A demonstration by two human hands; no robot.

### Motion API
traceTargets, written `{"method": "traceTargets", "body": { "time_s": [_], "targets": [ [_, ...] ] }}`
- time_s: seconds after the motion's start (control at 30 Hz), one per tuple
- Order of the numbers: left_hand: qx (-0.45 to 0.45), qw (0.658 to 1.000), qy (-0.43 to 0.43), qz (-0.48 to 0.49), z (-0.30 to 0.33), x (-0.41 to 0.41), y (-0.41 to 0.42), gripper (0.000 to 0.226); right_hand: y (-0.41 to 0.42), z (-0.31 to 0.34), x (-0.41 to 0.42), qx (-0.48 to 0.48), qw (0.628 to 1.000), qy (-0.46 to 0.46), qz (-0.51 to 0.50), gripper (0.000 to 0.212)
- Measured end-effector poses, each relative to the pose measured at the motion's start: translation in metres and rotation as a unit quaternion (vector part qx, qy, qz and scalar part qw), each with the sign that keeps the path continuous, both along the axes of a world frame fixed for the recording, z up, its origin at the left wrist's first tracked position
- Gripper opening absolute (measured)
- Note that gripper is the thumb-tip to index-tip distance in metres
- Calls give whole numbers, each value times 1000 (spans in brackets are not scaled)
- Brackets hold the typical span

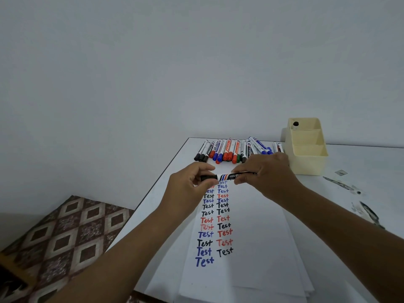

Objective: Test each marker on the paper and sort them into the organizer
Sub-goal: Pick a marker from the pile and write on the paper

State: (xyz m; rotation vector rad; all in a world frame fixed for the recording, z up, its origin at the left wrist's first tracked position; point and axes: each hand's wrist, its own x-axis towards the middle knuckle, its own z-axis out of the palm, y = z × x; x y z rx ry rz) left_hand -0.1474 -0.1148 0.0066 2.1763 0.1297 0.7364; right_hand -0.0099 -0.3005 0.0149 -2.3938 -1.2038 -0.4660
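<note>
I hold a black-capped marker [227,177] level above the far end of the paper [251,248]. My left hand [190,186] pinches its black cap, and my right hand [266,173] grips the barrel. The paper carries two columns of the word "Test" in black, blue and red. A row of several markers [229,149] with black, blue, red and green caps lies along the table's far edge. The cream organizer [310,158] stands at the far right; a black marker end [295,123] shows in its rear compartment.
The white table [360,176] has dark ink smudges and scuffs on its right side. Its left edge runs diagonally, with a patterned brown floor [65,237] below. A plain wall rises behind the table.
</note>
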Motion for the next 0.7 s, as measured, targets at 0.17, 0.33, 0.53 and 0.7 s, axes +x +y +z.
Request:
{"method": "traceTargets", "body": {
  "time_s": [0.17, 0.33, 0.53, 0.7],
  "targets": [
    [-96, 995, 6, 21, -13, 1, -8, 25, 4, 3, -3, -115, 993, -26, -23, 30],
    [-167, 985, -2, 42, -22, 1, -17, 22, 9, -3, -3, -146, 988, -30, -38, 28],
    [-244, 967, -36, 65, -27, 0, -28, 17, 16, -2, -5, -188, 981, -19, -49, 28],
    [-159, 986, -28, 47, -23, 8, -17, 24, 13, -2, -7, -171, 983, -23, -58, 30]
  ]
}}
